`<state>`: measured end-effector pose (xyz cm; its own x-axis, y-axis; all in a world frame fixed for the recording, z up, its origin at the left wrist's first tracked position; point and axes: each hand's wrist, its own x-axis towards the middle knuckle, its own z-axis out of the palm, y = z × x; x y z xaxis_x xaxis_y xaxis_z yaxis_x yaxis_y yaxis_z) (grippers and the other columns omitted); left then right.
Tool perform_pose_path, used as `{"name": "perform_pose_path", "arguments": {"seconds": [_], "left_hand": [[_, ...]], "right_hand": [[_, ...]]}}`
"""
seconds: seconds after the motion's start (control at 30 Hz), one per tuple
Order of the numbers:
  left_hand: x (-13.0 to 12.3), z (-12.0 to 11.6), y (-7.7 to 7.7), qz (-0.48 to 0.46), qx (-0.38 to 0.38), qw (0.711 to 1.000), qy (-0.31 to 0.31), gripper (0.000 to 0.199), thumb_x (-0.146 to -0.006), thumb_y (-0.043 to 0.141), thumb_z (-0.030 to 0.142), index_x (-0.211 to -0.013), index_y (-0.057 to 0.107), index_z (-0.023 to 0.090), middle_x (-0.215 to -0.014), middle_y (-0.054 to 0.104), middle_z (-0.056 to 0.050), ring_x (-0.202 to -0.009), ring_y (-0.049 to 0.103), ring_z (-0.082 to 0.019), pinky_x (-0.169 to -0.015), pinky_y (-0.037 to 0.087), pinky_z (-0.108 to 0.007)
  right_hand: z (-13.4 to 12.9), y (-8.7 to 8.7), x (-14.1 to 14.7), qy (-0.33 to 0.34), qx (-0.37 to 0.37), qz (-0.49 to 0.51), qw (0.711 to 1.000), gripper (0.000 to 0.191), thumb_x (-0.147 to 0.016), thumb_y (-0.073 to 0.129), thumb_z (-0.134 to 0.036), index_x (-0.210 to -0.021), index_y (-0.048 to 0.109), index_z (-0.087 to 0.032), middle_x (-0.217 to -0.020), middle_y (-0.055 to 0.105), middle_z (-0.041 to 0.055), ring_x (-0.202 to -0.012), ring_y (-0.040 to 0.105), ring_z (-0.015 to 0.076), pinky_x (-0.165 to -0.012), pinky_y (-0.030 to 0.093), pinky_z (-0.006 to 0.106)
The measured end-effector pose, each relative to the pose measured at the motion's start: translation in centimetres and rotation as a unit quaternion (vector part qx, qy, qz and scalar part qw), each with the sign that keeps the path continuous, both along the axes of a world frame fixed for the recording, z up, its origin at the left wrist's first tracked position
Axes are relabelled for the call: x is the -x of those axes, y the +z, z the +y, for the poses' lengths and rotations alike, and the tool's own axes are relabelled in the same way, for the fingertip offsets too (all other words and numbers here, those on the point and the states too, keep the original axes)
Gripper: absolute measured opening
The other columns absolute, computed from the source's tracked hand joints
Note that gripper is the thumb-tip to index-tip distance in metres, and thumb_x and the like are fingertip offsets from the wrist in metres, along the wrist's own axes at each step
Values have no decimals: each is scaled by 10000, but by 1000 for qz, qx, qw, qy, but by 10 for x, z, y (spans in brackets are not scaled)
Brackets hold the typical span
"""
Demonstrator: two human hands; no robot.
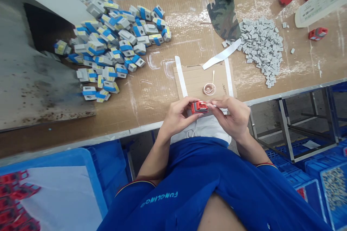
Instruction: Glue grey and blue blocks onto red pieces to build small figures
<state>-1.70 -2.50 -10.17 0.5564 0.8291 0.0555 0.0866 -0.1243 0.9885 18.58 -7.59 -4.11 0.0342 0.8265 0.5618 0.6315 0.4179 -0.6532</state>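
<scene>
Near the table's front edge, my left hand (181, 116) is closed round a small red toy vehicle (199, 107) with grey parts. My right hand (231, 113) pinches a thin white stick (211, 105), whose left end meets the vehicle's upper side. Just beyond my hands, a small clear cup (209, 89) with brownish contents stands on a taped cardboard sheet (195, 79). A cotton swab (213, 75) leans out of the cup. A loose white strip (222, 55) lies across the sheet's back edge.
Many white, blue and yellow blocks (116, 39) are heaped at the left. Small grey pieces (261, 43) and a camouflage cloth (224, 16) lie at the back right, near a translucent container (322, 3) and red parts (318, 33). A blue tray (90, 162) stands at lower left.
</scene>
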Motion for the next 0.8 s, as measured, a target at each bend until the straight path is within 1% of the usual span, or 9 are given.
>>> {"name": "perform_pose_path", "arguments": {"seconds": [0.27,0.53,0.67,0.8], "left_hand": [[0,0,0,4,-6,1000,-1,411,-891,888,397,-1219,753,192,-1069,822,-105,-894,775,-215,-755,600,-304],[0,0,-4,2,-39,999,0,411,-896,891,373,-1239,752,194,-1091,833,-107,-919,788,-220,-774,600,-313],[-1,0,-4,-4,-55,998,1,401,-903,889,367,-1239,751,198,-1141,836,-114,-977,803,-235,-844,621,-343],[-1,0,-5,-10,-53,999,-1,407,-908,886,374,-1249,749,199,-1151,836,-120,-1008,808,-244,-899,633,-366]], "right_hand": [[-5,0,-2,-12,5,-34,999,113,-1021,736,-213,-941,683,-274,-823,830,-5,-720,806,172,-644,638,288],[-8,6,-6,7,22,-42,999,145,-1009,745,-181,-914,668,-260,-813,822,-1,-724,801,166,-639,616,274],[-10,9,-7,7,30,-47,998,144,-998,753,-177,-920,684,-276,-830,830,-11,-712,799,170,-635,619,282],[-11,11,-7,9,31,-49,998,158,-976,779,-161,-937,689,-285,-853,840,-11,-727,808,174,-646,628,278]]}}
